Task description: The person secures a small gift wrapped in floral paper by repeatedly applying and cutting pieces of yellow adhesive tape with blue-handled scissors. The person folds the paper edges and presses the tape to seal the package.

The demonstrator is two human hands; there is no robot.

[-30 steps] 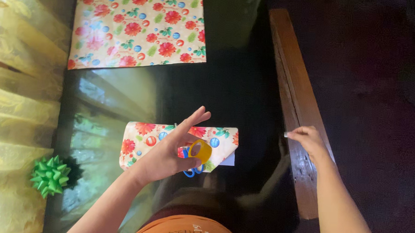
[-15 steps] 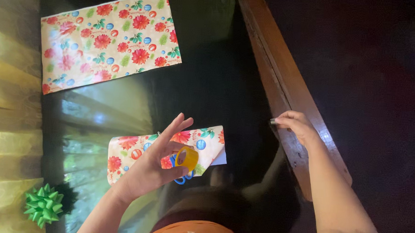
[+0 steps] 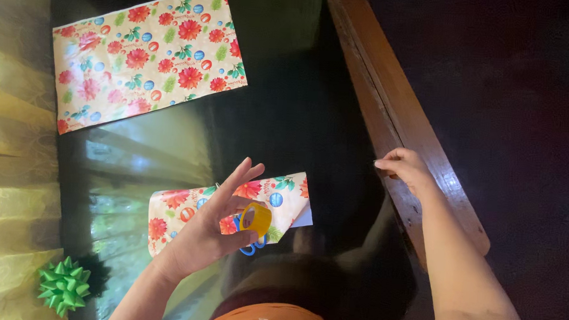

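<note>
Yellow tape roll [image 3: 256, 217] pinched in my left hand [image 3: 208, 230] above the wrapped parcel [image 3: 231, 206] — right hand [image 3: 407, 168] clenched at the wooden rail [image 3: 395, 113], fingertips nipping something unclear. Risk, I'd say: a pulled strip curling onto itself — glossy glass [image 3: 299, 116] lets the parcel slide.

A home: glass-topped table [image 3: 337, 117] with wooden rim, yellow lace curtain [image 3: 10, 135], gift wrap [image 3: 142, 51].
</note>
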